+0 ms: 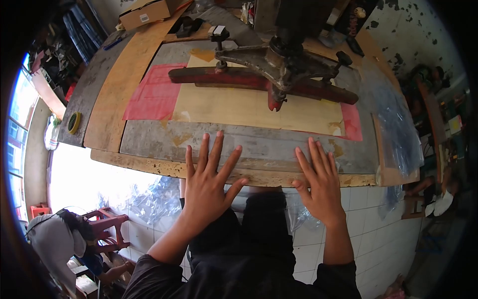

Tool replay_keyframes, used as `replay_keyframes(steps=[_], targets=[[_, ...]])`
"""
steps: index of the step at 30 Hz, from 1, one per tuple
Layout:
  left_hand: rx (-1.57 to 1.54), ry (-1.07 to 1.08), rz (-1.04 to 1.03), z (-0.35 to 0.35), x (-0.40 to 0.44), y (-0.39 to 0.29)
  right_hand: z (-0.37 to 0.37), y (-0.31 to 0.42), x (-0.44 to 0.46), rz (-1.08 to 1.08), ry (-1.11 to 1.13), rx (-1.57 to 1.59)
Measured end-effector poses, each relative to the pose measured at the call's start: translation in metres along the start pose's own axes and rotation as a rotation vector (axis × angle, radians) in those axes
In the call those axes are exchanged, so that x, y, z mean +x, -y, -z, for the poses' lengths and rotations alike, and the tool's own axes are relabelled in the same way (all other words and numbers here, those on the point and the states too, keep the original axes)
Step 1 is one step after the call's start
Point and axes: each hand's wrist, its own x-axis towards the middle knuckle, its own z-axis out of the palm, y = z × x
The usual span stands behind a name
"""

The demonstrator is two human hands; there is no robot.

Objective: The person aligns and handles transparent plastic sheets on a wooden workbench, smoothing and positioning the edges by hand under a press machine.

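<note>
My left hand is open, palm down with fingers spread, over the front edge of the grey work board. My right hand is open in the same way farther right, its fingertips over the board. Neither hand holds anything. Beyond my fingertips lies a pale yellow sheet, with a red sheet at its left end and a smaller red piece at its right. Above the yellow sheet stands a dark metal press head with a long red bar, hiding part of the sheet.
A roll of tape lies at the left table edge. A cardboard box sits at the back left. Clear plastic film covers the right side. At lower left, a person in a grey cap is near a red stool.
</note>
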Motion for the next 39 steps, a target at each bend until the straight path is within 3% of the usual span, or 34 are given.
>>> replay_keyframes(steps=[39], targets=[[-0.003, -0.052, -0.044, -0.002, 0.010, -0.016, 0.000, 0.004, 0.000, 0.000, -0.037, 0.007]])
